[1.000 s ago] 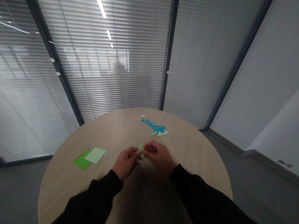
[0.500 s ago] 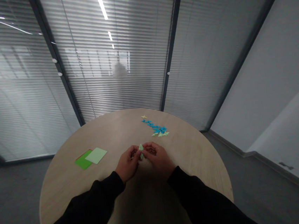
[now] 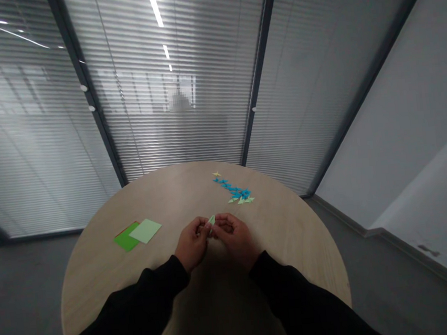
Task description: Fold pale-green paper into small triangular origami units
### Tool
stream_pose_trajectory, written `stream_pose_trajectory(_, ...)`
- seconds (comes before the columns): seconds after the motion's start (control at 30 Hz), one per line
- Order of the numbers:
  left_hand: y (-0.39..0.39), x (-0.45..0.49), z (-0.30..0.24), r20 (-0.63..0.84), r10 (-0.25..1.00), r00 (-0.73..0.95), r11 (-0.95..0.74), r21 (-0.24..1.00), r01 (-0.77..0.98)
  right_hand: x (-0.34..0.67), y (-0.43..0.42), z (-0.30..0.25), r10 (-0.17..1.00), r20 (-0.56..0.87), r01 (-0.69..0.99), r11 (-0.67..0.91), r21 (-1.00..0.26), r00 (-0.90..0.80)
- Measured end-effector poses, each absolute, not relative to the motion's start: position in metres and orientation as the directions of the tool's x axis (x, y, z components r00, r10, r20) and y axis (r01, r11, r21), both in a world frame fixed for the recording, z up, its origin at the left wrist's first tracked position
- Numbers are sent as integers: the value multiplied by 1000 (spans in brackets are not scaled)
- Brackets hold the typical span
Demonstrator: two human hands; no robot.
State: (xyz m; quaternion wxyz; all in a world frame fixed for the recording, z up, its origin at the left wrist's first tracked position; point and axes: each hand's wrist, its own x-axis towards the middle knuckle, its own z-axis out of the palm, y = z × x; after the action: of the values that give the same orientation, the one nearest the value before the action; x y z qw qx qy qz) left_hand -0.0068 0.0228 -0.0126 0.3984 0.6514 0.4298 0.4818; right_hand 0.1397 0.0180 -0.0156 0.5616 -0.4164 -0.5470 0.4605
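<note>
Both my hands are held together low over the middle of the table. My left hand (image 3: 193, 243) and my right hand (image 3: 233, 235) pinch a small pale green folded paper piece (image 3: 212, 220) between their fingertips, and most of it is hidden by my fingers. To the left of my left hand lie a pale green paper square (image 3: 145, 231) and a darker green paper sheet (image 3: 125, 240), partly overlapping. Farther off, beyond my right hand, runs a line of small blue folded paper pieces (image 3: 231, 187).
The round light wood table (image 3: 290, 250) extends around my hands. Small pale green pieces (image 3: 242, 200) and a yellow paper star (image 3: 217, 174) lie at the ends of the blue line. Glass partitions with blinds stand behind the table, above a grey floor.
My hands have drawn slightly closer together, and less of the green paper piece shows between them. The whole view has shifted a little as my head moved.
</note>
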Motion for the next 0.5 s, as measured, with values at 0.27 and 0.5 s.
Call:
stream_pose_trajectory(0.27, 18, -7, -8, 324, 909, 262, -388, 886, 253, 152, 18, -3, 973, 216, 64, 221, -973, -77)
stream_pose_trajectory(0.5, 21, -4, -16, 250, 908, 336, -267, 964, 4, 151, 17, -4, 955, 289, 125, 295, -947, -62)
